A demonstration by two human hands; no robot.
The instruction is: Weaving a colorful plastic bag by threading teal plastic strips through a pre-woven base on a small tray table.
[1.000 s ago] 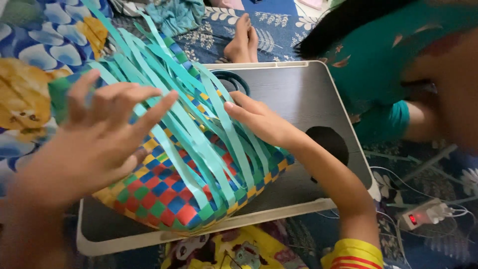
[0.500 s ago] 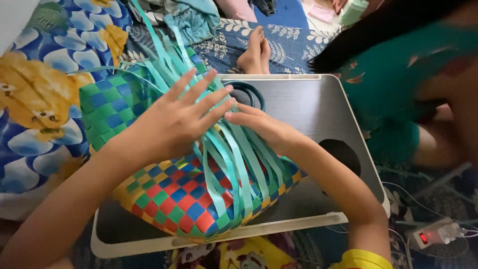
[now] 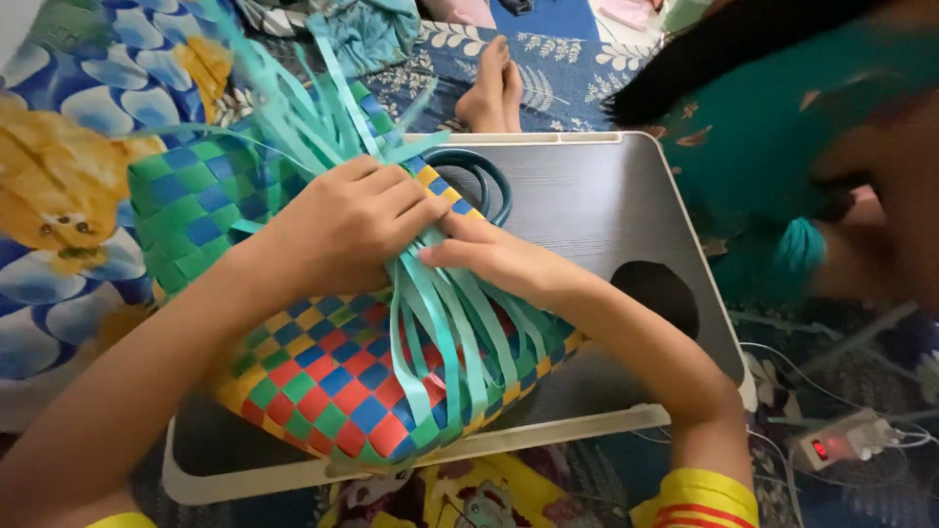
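A woven basket [image 3: 323,376] of red, blue, green and yellow checks lies on its side on a grey lap table [image 3: 597,200]. Loose teal plastic strips [image 3: 445,332] hang over it and fan out at the top left. My left hand [image 3: 342,225] lies on the basket with its fingers closed over a bundle of strips. My right hand [image 3: 489,259] meets it from the right, its fingertips pinching strips just below the left fingers. A teal ring-shaped handle [image 3: 479,176] shows behind the hands.
Another person in a teal top [image 3: 782,127] sits at the right, bare feet [image 3: 494,88] beyond the table. The table has a round hole [image 3: 655,293]. A blue and yellow patterned cloth [image 3: 68,176] lies left. A power strip with cables [image 3: 846,440] is at the lower right.
My left hand has moved down from open above the strips and closed on them. My right hand has slid left to meet it. The view has shifted, showing more of the basket's green side.
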